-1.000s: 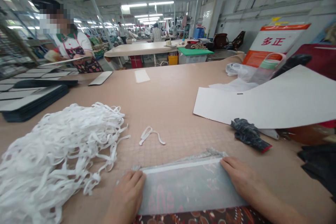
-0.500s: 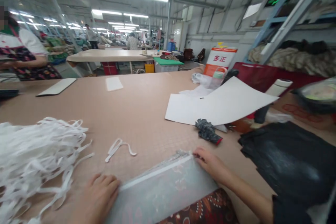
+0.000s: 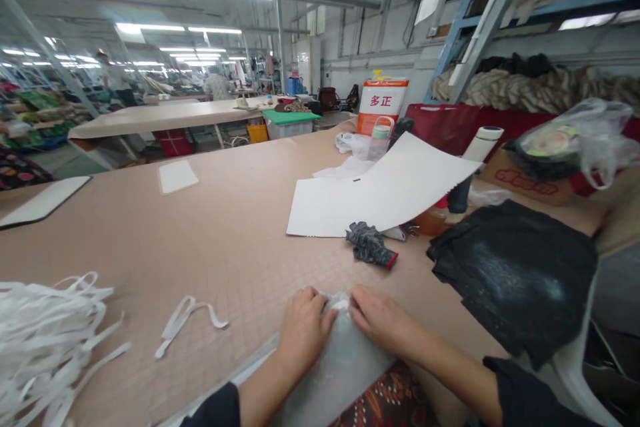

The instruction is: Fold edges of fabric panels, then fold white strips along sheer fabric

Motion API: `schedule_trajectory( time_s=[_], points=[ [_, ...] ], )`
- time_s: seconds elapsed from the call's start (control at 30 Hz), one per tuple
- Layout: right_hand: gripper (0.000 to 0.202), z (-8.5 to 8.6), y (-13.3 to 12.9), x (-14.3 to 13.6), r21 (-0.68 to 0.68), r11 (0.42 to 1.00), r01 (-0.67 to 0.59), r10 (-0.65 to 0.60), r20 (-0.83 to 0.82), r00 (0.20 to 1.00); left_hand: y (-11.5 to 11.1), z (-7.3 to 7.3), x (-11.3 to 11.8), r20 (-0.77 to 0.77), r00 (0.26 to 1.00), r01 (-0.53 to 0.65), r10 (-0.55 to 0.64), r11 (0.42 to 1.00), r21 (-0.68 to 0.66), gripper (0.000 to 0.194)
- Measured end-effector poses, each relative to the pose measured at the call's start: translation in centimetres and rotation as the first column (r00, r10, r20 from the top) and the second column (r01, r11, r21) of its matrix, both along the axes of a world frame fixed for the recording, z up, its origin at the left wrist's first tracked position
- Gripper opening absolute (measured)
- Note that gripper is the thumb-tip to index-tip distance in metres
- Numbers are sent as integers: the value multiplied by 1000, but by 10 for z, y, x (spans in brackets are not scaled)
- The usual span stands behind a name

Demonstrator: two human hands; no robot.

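A translucent plastic bag lies at the table's near edge, its top gathered between my two hands. My left hand is closed on the bag's upper edge, thumb toward the right. Close beside it, my right hand pinches the same edge, with a small bunched part of plastic between them. Brown patterned cloth shows below the bag. Beyond the hands rests a grey knitted glove with a red cuff.
White straps are heaped at the left, with one loose strap beside them. A large white sheet lies ahead. Black material, a white bottle and a plastic-wrapped bundle are at the right.
My left hand has moved right from the bag's left side to beside my right hand, and the bag's edge is now bunched between them. The view has turned right.
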State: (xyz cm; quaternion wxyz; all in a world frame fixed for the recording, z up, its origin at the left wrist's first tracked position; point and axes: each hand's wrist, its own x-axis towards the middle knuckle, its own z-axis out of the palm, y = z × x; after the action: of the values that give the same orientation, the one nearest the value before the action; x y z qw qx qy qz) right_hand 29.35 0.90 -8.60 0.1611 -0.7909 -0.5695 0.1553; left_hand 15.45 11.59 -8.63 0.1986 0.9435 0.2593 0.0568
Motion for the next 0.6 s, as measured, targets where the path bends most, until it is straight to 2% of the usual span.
schedule_trajectory(
  time_s=[0.1,0.17,0.23,0.33,0.47,0.6],
  points=[
    [3,-4,4,7,64,996,61,-42,-262,964,-3,-5,4,45,998,-43,44,999,-29,19],
    [13,-14,12,14,119,988,95,-36,-424,905,-3,-7,6,53,996,-62,65,996,-58,15],
    [20,-24,20,20,158,981,115,-20,-504,864,-3,-10,7,49,996,-68,73,994,-87,13],
    [20,-35,26,24,179,977,117,-4,-532,847,-3,-13,9,39,998,-48,51,995,-88,13],
    [27,-40,26,22,230,965,127,16,-535,845,-6,-18,10,21,999,38,-40,997,71,17],
    [29,-44,25,18,253,954,160,-9,-510,860,-8,-26,9,-7,988,150,-156,936,320,20]
  ],
)
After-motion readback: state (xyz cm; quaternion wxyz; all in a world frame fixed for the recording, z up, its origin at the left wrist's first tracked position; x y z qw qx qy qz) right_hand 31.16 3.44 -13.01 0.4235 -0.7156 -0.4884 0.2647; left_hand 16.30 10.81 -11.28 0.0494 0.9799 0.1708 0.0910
